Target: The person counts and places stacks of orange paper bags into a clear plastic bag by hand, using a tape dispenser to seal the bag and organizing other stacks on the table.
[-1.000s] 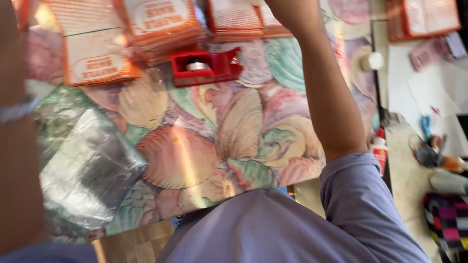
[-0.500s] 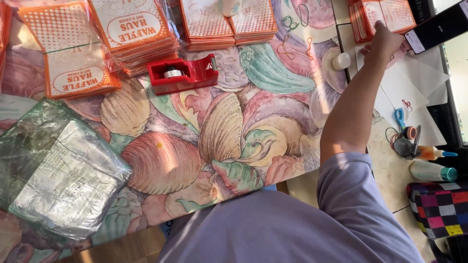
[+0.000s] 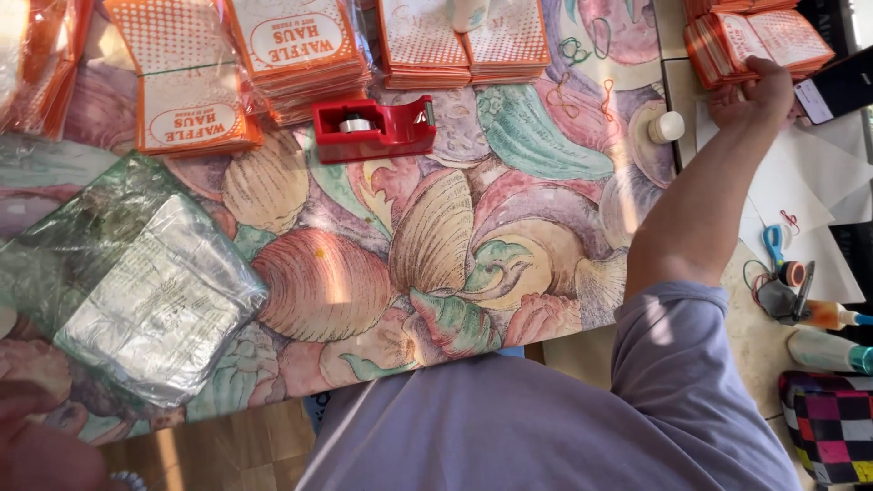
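Stack of orange-and-white paper sleeves (image 3: 759, 41) lies fanned at table's far right edge

The right hand (image 3: 759, 91) is covering the near edge of an orange packet stack (image 3: 759, 41); its fingertips are lying out of sight, so the grip is not showing. The left hand (image 3: 41, 450) is appearing as a blurred patch, cut by the bottom-left edge. The top edge is cutting a white bottle (image 3: 470, 13) and the far packet stacks (image 3: 464, 41). The right edge is clipping a dark phone (image 3: 841, 86) and a checkered pouch (image 3: 832, 427). Glare is washing out the foil bags (image 3: 155, 305).
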